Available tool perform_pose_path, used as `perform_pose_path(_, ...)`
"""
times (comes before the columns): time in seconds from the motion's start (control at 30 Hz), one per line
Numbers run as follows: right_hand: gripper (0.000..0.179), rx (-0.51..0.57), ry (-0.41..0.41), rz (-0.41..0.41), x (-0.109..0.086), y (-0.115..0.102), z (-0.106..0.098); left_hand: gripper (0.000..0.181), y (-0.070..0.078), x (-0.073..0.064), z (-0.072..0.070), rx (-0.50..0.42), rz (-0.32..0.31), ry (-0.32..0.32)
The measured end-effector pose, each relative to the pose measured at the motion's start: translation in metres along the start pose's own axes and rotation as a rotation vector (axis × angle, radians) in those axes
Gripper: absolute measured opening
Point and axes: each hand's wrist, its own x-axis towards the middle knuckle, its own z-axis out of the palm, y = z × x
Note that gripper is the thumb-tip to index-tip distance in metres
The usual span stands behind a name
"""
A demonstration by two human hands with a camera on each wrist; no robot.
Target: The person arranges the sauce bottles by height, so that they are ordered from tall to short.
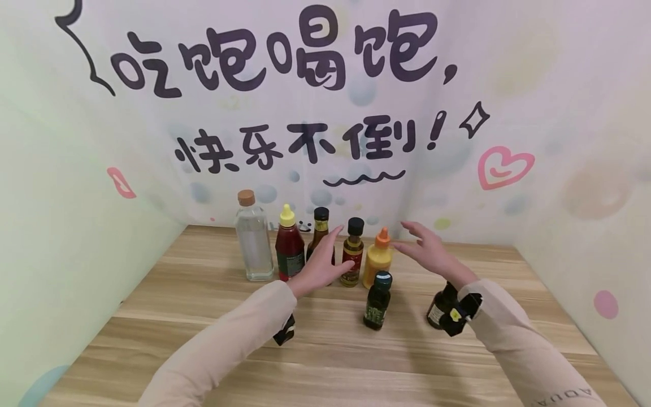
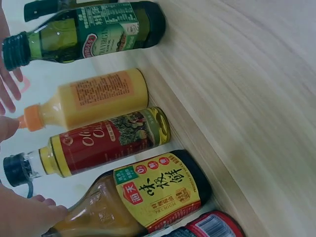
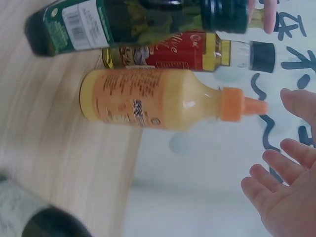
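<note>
My left hand is held out in front of the soy sauce bottle, fingers extended and thumb spread toward the red-labelled olive oil bottle. In the left wrist view the fingertips overlap the neck of the soy sauce bottle. To the right, my right hand hovers beside the orange nozzle of a yellow squeeze bottle. Its thumb and fingers are spread, and a gap shows between them and the nozzle in the right wrist view. Nothing is held in either hand. All these bottles stand upright.
A clear bottle with a brown cap and a red sauce bottle with a yellow tip complete the row's left end. In front stands a small dark green bottle. Another dark bottle is partly behind my right wrist. A printed cloth backs the wooden table.
</note>
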Motion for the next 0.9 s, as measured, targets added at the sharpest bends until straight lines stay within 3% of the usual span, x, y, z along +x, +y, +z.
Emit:
perform_pose_path(0.23,0.058,-0.057,0.003,-0.045,-0.019,0.003,-0.019,0.07,0.005,-0.009,-0.002,0.016,0.069,-0.037)
perform_pose_path(0.6,0.057,-0.16,0.012,-0.088,-0.051,0.018,-0.036,0.067,0.023,-0.021,0.025,0.006,0.122,-0.185)
perform_pose_path(0.9,0.054,-0.109,0.024,-0.07,-0.068,0.035,-0.04,0.066,0.032,-0.015,0.042,-0.003,0.164,-0.22)
